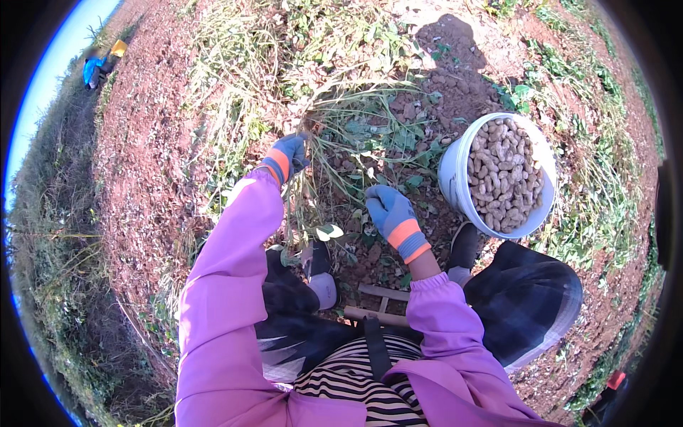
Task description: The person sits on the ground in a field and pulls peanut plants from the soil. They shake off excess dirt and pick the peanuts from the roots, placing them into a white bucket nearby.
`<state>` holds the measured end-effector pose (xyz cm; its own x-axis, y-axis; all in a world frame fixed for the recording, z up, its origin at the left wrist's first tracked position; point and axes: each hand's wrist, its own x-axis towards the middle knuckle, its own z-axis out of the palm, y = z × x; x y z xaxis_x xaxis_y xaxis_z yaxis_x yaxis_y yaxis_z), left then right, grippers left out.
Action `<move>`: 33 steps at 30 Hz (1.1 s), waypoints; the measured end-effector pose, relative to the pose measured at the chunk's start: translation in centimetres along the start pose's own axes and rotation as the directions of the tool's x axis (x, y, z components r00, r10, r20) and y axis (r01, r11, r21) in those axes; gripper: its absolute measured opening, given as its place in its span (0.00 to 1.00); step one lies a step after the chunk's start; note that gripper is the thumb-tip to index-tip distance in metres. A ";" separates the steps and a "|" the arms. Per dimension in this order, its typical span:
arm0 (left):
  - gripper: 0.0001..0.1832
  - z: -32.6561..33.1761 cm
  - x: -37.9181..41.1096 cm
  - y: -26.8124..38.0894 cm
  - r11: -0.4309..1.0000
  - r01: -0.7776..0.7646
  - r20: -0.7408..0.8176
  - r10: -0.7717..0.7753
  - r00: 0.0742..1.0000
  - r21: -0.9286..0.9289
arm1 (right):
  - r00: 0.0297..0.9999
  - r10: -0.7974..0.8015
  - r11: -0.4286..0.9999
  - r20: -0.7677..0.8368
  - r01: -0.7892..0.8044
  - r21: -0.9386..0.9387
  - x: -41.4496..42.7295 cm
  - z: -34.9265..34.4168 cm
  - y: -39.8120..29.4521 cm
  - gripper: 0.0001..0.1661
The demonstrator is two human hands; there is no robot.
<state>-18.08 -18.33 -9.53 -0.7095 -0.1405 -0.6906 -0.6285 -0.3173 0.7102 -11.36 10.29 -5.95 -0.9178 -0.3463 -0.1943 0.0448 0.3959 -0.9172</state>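
My left hand (288,157), in a grey-blue glove with an orange band, is closed on the stems of an uprooted peanut plant (320,125) near the roots. The plant's leafy stems fan out to the right and hang below the hand. My right hand (387,208), gloved the same way, is beside the stems with its fingers curled; whether anything is between them is hidden. To the right of it a white plastic bucket (453,173), tilted in the view, holds many unshelled peanuts (504,176).
Pulled plants (240,80) lie in a row ahead, and more greenery (597,176) lies at the right. A low wooden stool (381,315) is beneath me, between my shoes. Far off at the upper left, a person (93,69) crouches near a yellow container (119,48).
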 end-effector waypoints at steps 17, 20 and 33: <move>0.21 -0.2 -26.8 2.6 0.908 -0.167 0.225 0.084 0.971 0.383 | 0.786 -0.573 0.813 -0.233 0.511 -0.277 -2.9 -1.8 -9.2 0.28; 0.36 -0.7 -26.9 0.9 0.906 -0.330 0.561 0.133 0.817 0.265 | 0.925 -0.338 0.865 -0.174 0.232 -0.445 -3.1 -2.9 -7.4 0.46; 0.43 1.3 -26.9 -1.1 0.741 -0.502 0.555 0.212 0.805 0.445 | 0.936 0.261 0.874 0.237 -0.334 0.354 -3.8 2.4 1.3 0.36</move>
<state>1.22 -13.01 8.45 -0.8811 0.3397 -0.3290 -0.2513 0.2530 0.9343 -6.88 10.09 -7.19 -0.7536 -0.4223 -0.5038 0.4847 0.1607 -0.8598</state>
